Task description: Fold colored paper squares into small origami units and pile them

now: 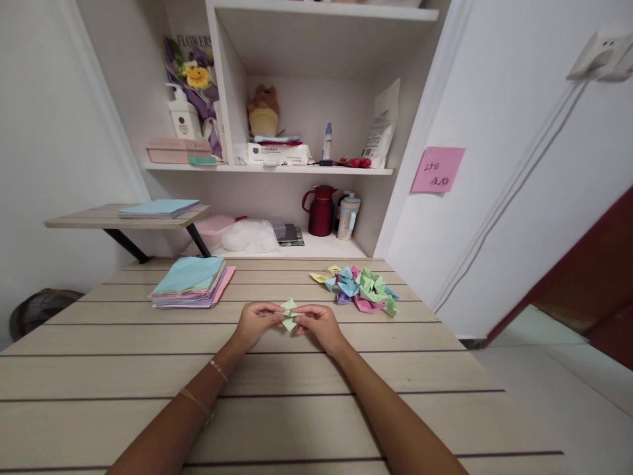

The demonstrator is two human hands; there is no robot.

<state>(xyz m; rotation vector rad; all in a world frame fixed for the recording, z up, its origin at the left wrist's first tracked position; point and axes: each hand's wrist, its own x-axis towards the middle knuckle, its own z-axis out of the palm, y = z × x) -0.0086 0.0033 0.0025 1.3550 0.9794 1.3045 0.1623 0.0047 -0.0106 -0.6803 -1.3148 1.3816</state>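
The left hand and right hand are bare, as is the right forearm; round the left forearm, just behind the hand, runs a thin pale bracelet; farther back sits a fine yellowish band; beside it, at the forearm's inner edge, shows a small greenish piece, too blurred to make out.

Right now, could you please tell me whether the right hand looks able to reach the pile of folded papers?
Probably yes: no object shows between the right hand and the pile of folded papers, though that hand is also holding the green folded paper.
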